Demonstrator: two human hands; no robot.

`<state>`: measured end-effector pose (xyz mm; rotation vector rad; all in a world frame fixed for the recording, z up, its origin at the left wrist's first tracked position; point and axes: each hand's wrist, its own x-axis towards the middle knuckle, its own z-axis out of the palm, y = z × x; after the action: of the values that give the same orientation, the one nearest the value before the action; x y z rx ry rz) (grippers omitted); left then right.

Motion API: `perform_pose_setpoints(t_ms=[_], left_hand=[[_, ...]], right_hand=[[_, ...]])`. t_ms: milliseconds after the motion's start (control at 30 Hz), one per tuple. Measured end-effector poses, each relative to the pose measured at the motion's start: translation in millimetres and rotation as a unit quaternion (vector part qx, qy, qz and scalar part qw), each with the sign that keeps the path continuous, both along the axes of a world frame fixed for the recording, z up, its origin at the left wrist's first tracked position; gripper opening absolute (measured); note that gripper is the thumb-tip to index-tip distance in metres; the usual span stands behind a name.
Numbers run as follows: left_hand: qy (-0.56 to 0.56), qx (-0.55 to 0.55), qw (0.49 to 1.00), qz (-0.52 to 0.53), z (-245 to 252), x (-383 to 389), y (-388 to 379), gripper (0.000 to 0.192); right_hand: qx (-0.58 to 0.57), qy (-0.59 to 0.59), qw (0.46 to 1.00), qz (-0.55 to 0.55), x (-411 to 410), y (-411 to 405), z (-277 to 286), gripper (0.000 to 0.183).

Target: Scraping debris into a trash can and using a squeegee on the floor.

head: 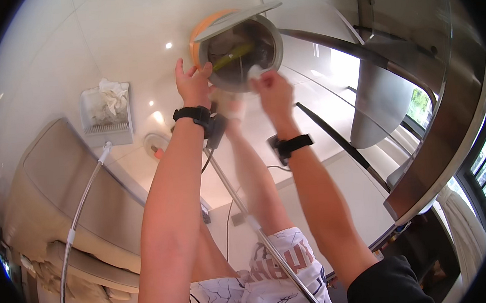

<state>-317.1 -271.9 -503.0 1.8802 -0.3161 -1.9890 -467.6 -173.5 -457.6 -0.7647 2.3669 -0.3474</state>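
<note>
A round trash bin (278, 49) with a grey rim, an orange side and a raised grey lid (238, 21) stands before me. Inside lie a dark liner and something yellow-green (234, 56). My left hand (194, 84) is at the bin's near left rim, fingers spread, with nothing visible in it. At the near right rim, my right hand (273, 88) pinches a small white piece, perhaps tissue (256, 71); it is blurred. A long metal pole (228, 182) slants across my legs.
To the left, a white dustpan (119, 137) holds crumpled tissue (114, 97) and grey debris, its metal handle (76, 218) reaching down. A beige sofa (75, 171) is at left. A glass-topped table (445, 137) and chair (377, 104) stand at right. A cable (228, 228) runs near my legs.
</note>
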Motion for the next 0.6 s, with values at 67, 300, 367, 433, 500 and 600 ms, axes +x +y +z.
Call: perform_pose_setpoints(t_ms=[67, 300, 367, 433, 500, 600], left_hand=[[0.008, -0.007, 1.000, 0.014, 5.4, 1.9, -1.9, 0.097], [0.038, -0.021, 0.999, 0.013, 0.6, -2.9, 0.2, 0.098], [0.029, -0.023, 0.999, 0.017, -0.2, 0.1, -0.7, 0.099], [0.021, -0.029, 0.999, 0.024, -5.6, 0.4, 0.1, 0.100], [-0.008, -0.031, 0.999, 0.028, -6.8, -2.1, 1.3, 0.099], [-0.030, -0.023, 0.999, 0.034, -5.0, -9.0, 3.1, 0.098]], right_hand=[[-0.064, 0.063, 0.996, 0.012, -24.8, -18.3, 8.4, 0.026], [-0.090, 0.154, 0.972, 0.152, -87.6, -70.8, -13.6, 0.024], [-0.069, 0.151, 0.972, 0.168, -83.9, -72.0, -19.0, 0.025], [-0.098, 0.167, 0.966, 0.170, -80.5, -70.6, -25.5, 0.025], [-0.107, 0.162, 0.971, 0.143, -77.2, -64.6, -28.9, 0.024], [-0.110, 0.151, 0.977, 0.101, -76.6, -61.5, -29.7, 0.023]])
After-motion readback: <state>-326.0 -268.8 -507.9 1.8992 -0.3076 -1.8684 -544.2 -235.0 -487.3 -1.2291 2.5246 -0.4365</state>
